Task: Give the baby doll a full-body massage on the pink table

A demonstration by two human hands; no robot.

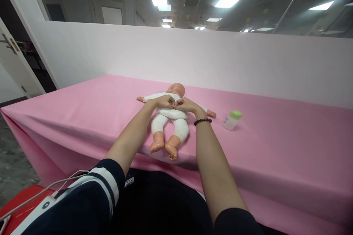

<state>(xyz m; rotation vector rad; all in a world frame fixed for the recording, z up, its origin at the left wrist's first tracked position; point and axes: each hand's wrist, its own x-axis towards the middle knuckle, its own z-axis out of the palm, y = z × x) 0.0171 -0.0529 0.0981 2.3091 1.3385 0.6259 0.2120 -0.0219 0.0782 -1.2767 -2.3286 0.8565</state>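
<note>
A baby doll in white clothes lies on its back on the pink table, head away from me and bare feet near the front edge. My left hand and my right hand meet over the doll's chest, both with fingers curled and pinching the white clothing there. A dark bead bracelet circles my right wrist. A small baby bottle with a green cap lies on its side to the right of the doll, a short way from my right forearm.
A pink-white partition wall stands along the table's far side with glass above it. A door and dark floor are at the left. A red object with a white cable is by my left elbow.
</note>
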